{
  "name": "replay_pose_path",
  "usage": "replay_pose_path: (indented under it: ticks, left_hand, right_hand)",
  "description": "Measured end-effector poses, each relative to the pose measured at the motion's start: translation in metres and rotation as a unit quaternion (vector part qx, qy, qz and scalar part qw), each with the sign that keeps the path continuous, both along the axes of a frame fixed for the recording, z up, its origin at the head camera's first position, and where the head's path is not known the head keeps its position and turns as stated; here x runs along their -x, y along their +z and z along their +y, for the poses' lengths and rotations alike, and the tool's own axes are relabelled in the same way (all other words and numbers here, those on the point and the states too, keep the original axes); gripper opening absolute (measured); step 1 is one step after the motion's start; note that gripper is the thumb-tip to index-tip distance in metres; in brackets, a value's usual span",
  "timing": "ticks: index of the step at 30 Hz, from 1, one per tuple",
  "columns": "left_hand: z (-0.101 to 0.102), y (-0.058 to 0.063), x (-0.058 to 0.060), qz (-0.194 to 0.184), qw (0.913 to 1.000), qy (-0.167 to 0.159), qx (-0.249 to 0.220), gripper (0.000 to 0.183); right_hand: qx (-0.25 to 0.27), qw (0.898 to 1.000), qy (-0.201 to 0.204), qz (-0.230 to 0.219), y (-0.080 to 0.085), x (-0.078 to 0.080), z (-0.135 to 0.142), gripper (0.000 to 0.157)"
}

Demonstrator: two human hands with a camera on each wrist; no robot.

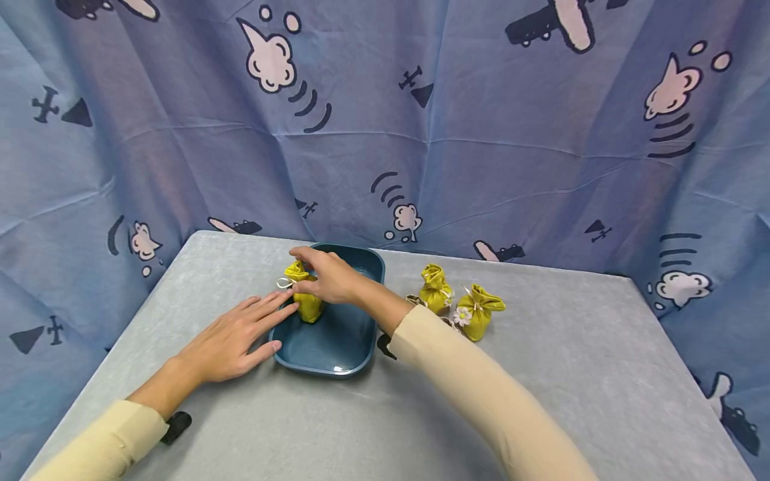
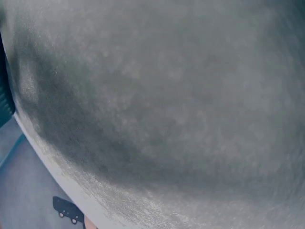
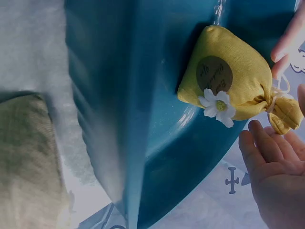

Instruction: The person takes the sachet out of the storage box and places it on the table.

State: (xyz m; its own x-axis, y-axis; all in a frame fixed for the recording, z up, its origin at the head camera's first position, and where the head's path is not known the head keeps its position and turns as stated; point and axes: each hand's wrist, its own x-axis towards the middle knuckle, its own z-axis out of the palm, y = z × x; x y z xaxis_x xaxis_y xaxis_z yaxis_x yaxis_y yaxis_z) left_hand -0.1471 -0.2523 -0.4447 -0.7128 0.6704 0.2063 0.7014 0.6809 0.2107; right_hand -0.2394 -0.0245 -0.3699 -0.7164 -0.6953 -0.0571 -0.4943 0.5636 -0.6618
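A yellow drawstring pouch (image 1: pixel 309 306) stands at the left side of a blue tray (image 1: pixel 322 372). In the right wrist view, the pouch (image 3: pixel 238 71) shows a white flower, a dark round label and a pale string at its neck. My right hand (image 1: pixel 329 275) arches over the tray, thumb and fingers spread apart around the pouch's neck; no firm grip shows. Flat with fingers extended, my left hand (image 1: pixel 234 337) reaches over the tray's left rim, fingertips close to the pouch; contact cannot be told. The left wrist view shows mainly grey tabletop (image 2: pixel 190 95).
Right of the tray stand a yellow pouch (image 1: pixel 434 288) and another with a white flower (image 1: pixel 477 314). Brown items beside them are partly covered by my right sleeve (image 1: pixel 481 394). A patterned blue curtain (image 1: pixel 361 80) hangs behind the table.
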Motion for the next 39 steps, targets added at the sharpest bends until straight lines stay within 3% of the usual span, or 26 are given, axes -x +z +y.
replay_pose_path:
  ticks: [13, 19, 30, 39]
  left_hand:
    - [0.001, -0.003, 0.001, 0.022, 0.9997, -0.005, -0.011, 0.062]
    - [0.001, -0.001, 0.001, 0.014, 0.9999, -0.001, -0.002, 0.062]
    - [0.002, 0.001, 0.000, 0.005, 1.0000, 0.001, -0.002, 0.064]
    - [0.003, 0.001, 0.000, 0.009, 0.9999, -0.008, -0.003, 0.062]
  right_hand:
    - [-0.014, 1.000, 0.004, -0.007, 0.001, 0.002, -0.013, 0.058]
    - [-0.014, 1.000, -0.021, -0.005, 0.003, 0.000, -0.010, 0.055]
    - [0.022, 0.999, -0.034, -0.001, 0.007, 0.001, 0.001, 0.050]
    - [0.048, 0.997, -0.063, -0.003, 0.027, 0.003, 0.012, 0.049]
